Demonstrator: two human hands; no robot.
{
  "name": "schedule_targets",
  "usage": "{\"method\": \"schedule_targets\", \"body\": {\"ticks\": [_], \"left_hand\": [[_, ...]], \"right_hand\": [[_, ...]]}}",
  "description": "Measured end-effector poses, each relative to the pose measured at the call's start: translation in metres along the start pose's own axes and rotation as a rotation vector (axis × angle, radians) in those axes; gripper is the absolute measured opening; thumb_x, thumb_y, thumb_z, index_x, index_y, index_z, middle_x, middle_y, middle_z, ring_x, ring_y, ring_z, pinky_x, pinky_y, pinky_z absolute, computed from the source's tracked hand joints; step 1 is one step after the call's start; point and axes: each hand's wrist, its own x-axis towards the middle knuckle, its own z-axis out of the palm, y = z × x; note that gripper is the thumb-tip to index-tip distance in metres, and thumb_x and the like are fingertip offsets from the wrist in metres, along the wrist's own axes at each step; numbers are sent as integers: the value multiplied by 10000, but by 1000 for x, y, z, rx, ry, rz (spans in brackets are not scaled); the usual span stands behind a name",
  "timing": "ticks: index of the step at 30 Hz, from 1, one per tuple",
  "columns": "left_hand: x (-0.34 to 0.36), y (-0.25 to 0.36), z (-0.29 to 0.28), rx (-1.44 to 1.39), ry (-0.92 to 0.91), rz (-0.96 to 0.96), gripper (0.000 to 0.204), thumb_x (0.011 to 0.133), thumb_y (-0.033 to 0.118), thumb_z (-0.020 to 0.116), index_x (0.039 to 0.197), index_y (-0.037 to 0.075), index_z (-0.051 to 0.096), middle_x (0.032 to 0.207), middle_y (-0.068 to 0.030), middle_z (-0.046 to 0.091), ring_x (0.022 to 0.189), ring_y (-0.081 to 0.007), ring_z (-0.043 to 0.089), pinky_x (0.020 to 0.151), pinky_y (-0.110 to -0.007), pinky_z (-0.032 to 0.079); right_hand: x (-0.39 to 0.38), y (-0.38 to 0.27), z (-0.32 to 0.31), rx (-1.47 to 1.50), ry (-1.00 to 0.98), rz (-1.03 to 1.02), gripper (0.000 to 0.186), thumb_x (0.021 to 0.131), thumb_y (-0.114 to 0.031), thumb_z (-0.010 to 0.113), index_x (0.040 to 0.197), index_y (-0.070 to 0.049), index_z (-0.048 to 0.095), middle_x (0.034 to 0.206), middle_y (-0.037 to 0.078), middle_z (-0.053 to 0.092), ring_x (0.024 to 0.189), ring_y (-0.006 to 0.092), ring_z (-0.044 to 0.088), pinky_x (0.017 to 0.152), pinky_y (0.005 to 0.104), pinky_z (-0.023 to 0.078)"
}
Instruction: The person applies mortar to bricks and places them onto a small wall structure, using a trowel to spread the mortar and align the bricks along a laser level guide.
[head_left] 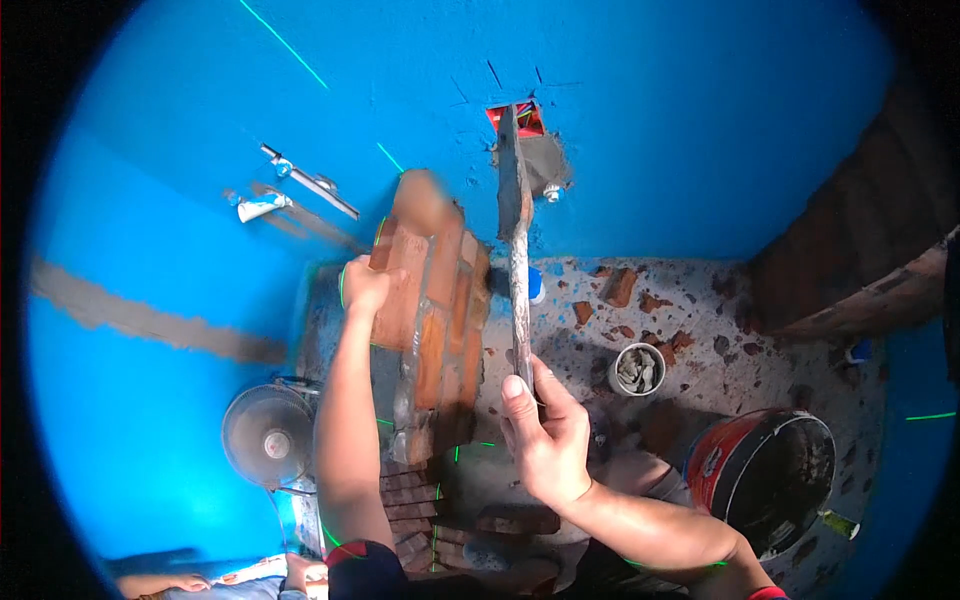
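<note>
My left hand [366, 287] is on the upper part of a low brick wall [431, 340], closed round the edge of a brick [401, 255], thumb on its face and other fingers mostly hidden. The top end of this brickwork looks blurred. In front of me my right hand [548, 435] grips the handle of a bricklaying trowel [514, 185]. Its grey, mortar-caked blade points up and away, overlapping a red electrical box [535, 120] set in the blue wall. The trowel stays apart from the bricks.
A fan [268, 438] stands left of the brickwork, near another person's hand [188, 582]. At right are a small mortar pail [637, 369], a large red-and-black bucket [712, 455] and more brickwork [850, 270]. Brick rubble [620, 288] litters the floor. Pipe fittings [265, 207] jut from the left wall.
</note>
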Motion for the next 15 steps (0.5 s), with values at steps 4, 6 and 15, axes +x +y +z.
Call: {"method": "schedule_targets", "body": {"ticks": [4, 6, 15], "left_hand": [[0, 6, 2, -77, -13, 19, 340, 595, 221, 838, 863, 43, 725, 843, -122, 721, 752, -215, 695, 702, -337, 525], [1, 7, 2, 17, 13, 17, 353, 590, 230, 841, 862, 39, 722, 843, -130, 719, 760, -230, 695, 708, -344, 526], [0, 9, 8, 97, 52, -5, 399, 570, 273, 855, 844, 24, 709, 839, -169, 702, 797, -297, 689, 725, -372, 524]], "right_hand": [[-1, 1, -1, -49, -26, 34, 378, 982, -204, 536, 1289, 15, 514, 821, -11, 527, 752, 63, 469, 677, 212, 417], [0, 1, 3, 58, -33, 29, 352, 984, -181, 531, 1289, -7, 502, 752, -46, 471, 624, 31, 402, 549, 191, 344], [-6, -15, 5, 134, -47, 131, 345, 984, -177, 531, 1291, -24, 496, 695, -59, 447, 527, 25, 383, 452, 181, 319]]}}
